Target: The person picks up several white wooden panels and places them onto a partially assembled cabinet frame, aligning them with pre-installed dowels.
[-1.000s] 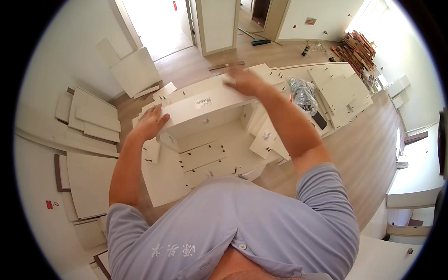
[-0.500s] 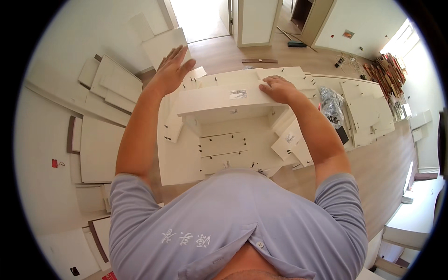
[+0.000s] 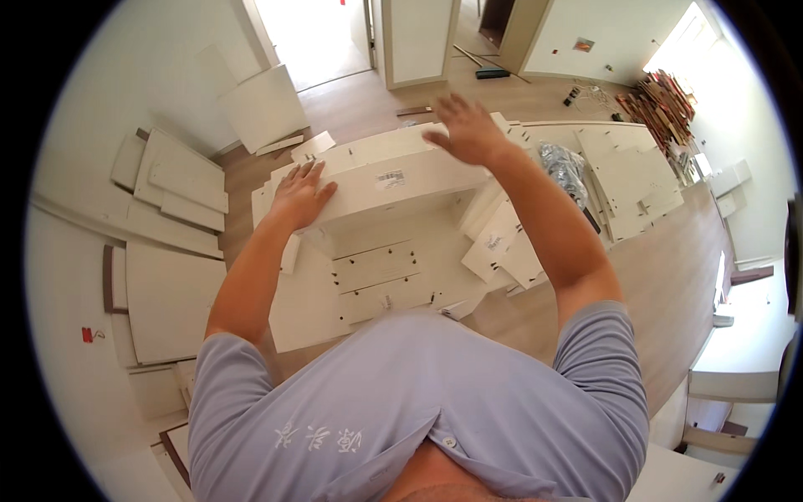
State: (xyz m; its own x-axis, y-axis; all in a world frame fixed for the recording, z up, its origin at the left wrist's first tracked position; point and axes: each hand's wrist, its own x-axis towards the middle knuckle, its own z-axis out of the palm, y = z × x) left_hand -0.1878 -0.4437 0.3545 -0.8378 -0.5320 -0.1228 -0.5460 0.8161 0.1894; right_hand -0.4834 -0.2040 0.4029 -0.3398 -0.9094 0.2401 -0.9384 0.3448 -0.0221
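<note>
In front of me stands a white cabinet frame (image 3: 360, 194), its long upper panel bearing a printed label (image 3: 390, 178). My left hand (image 3: 304, 194) lies flat on the left end of that panel, fingers spread. Raised above the panel's right end, my right hand (image 3: 465, 132) holds nothing; its fingers are apart and slightly blurred. Inside the frame, a white board (image 3: 376, 268) with several dark connector pins lies low down. More white panels (image 3: 493, 243) with pins rest at the frame's right side.
A clear plastic bag (image 3: 564, 171) of parts lies right of the frame, beside stacked white boards (image 3: 631, 176). Boards lean along the left wall (image 3: 180, 176). Wood strips (image 3: 661, 109) are heaped at the far right. A broom (image 3: 492, 74) lies near the doorway.
My left hand has come down onto the panel's left end. My right hand has lifted off the panel and moved up and away. The view has shifted slightly.
</note>
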